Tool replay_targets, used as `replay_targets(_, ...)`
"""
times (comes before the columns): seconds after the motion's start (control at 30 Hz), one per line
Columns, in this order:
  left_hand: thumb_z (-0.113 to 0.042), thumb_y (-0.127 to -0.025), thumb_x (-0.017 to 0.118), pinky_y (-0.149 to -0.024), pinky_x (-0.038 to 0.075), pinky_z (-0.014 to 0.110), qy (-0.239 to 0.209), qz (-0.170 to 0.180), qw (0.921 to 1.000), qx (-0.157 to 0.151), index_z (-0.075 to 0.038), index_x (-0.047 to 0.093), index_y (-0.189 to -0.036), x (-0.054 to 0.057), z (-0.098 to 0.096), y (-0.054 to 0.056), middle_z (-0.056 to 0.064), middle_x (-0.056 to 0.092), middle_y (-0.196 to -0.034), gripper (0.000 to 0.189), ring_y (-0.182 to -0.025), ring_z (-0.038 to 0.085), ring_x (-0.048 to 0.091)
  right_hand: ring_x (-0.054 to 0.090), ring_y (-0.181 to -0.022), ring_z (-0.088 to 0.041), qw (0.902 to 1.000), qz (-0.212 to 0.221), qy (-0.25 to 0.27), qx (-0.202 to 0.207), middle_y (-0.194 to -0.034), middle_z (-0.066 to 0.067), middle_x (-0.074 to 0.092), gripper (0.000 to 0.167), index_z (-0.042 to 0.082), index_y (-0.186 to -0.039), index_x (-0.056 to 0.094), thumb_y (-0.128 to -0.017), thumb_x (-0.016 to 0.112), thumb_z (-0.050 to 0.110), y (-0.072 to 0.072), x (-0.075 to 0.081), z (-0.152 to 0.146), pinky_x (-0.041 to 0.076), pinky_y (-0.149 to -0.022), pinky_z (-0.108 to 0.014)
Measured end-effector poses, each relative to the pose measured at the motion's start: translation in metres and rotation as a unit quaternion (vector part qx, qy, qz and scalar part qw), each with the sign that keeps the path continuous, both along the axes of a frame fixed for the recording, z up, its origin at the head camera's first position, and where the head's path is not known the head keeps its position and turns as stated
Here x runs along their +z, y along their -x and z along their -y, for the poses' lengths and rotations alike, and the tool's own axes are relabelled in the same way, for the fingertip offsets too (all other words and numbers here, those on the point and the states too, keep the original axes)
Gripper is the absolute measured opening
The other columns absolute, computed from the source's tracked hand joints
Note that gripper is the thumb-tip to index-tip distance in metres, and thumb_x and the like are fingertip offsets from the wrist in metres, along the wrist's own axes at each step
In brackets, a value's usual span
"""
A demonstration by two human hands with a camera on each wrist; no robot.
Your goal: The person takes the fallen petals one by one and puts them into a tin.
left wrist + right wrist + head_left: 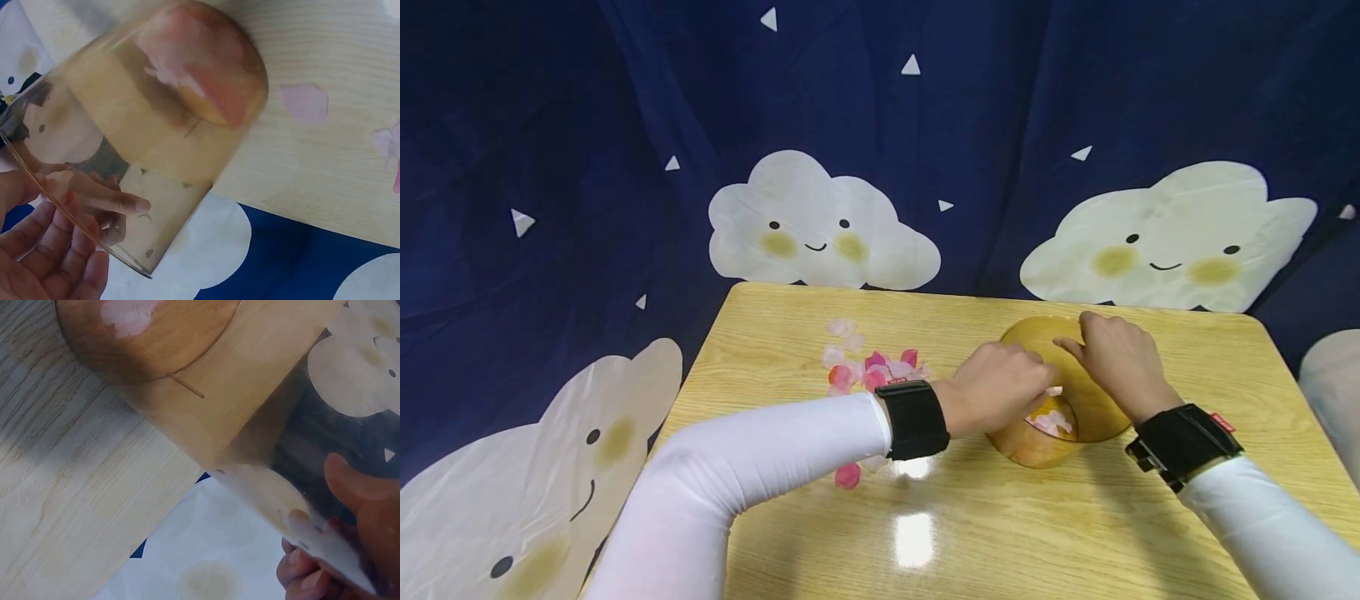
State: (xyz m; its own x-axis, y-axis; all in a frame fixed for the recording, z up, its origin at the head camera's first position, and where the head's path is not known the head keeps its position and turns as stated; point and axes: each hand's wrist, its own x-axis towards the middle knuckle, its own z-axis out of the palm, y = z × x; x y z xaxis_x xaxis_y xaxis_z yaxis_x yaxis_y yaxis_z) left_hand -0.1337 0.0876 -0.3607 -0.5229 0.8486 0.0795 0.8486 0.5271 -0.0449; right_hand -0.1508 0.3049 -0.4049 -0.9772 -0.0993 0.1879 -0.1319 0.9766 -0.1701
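Observation:
A clear amber glass vase [1093, 408] leans on the wooden table, its wide mouth facing up toward me. Pink and white petals [197, 62] lie at its bottom. My right hand [1120, 362] grips the vase's right rim, with the thumb [344, 481] inside the mouth and the other fingers outside the glass. My left hand [1000, 383] is over the left side of the mouth, its loosely bent fingers [37, 250] right at the rim. A small white petal [1055, 391] shows just beside these fingertips in the head view.
Several pink and white loose petals [876, 371] are scattered on the table [760, 350] left of the vase, partly behind my left forearm. One dark pink petal [847, 476] lies nearer me. A dark blue curtain [985, 125] with smiling clouds hangs behind the table's far edge.

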Motion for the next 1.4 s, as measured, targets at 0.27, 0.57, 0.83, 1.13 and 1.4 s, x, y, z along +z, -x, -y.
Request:
replay_targets(0.27,-0.035,-0.100,0.060,-0.069,0.052,0.025,0.028,-0.003,0.9996,0.004,-0.025,0.069,-0.098,-0.002,0.000,-0.001,-0.012,0.067,-0.090,0.013,-0.083,0.006,0.064,0.045,-0.043,-0.023,1.0000,-0.003,0.002,0.000,-0.054,-0.006,0.042,0.044,0.005,-0.069,0.048,-0.093,0.072,0.033,-0.001,0.001,0.000,0.032,-0.039,-0.034)
replay_targets(0.57,-0.031,-0.102,0.056,-0.065,0.049,0.023,-0.054,-0.011,0.9979,0.035,-0.022,0.068,-0.096,-0.001,0.013,0.012,-0.011,0.064,-0.086,0.016,-0.078,0.007,0.060,0.044,-0.043,-0.023,0.9999,-0.010,-0.002,0.003,-0.053,-0.007,0.042,0.044,0.004,-0.068,0.048,-0.093,0.073,0.032,0.000,0.000,-0.001,0.032,-0.039,-0.035)
replay_targets(0.83,-0.026,-0.101,0.056,-0.070,0.053,0.026,-0.152,0.005,0.9830,0.102,-0.017,0.072,-0.108,-0.001,0.053,0.048,-0.005,0.072,-0.097,0.020,-0.087,0.012,0.065,0.045,-0.044,-0.023,1.0000,-0.005,-0.003,0.003,-0.055,-0.007,0.041,0.045,0.005,-0.069,0.049,-0.094,0.072,0.034,0.001,-0.001,-0.001,0.032,-0.040,-0.035)
replay_targets(1.13,-0.024,-0.101,0.056,-0.068,0.056,0.033,-0.106,0.021,0.9704,0.216,-0.013,0.072,-0.104,-0.031,0.117,0.091,0.001,0.071,-0.093,0.020,-0.084,0.017,0.067,0.044,-0.044,-0.023,1.0000,-0.004,-0.005,0.000,-0.054,-0.006,0.039,0.046,0.006,-0.068,0.047,-0.094,0.071,0.035,0.000,0.002,0.000,0.032,-0.040,-0.035)
replay_targets(1.4,-0.020,-0.101,0.058,-0.077,0.059,0.043,-0.059,0.079,0.9577,0.270,-0.009,0.071,-0.102,-0.061,0.170,0.108,0.007,0.072,-0.099,0.017,-0.093,0.024,0.070,0.044,-0.044,-0.023,1.0000,-0.005,-0.006,0.000,-0.054,-0.006,0.040,0.046,0.005,-0.069,0.047,-0.094,0.071,0.035,0.001,0.000,0.001,0.032,-0.040,-0.035)
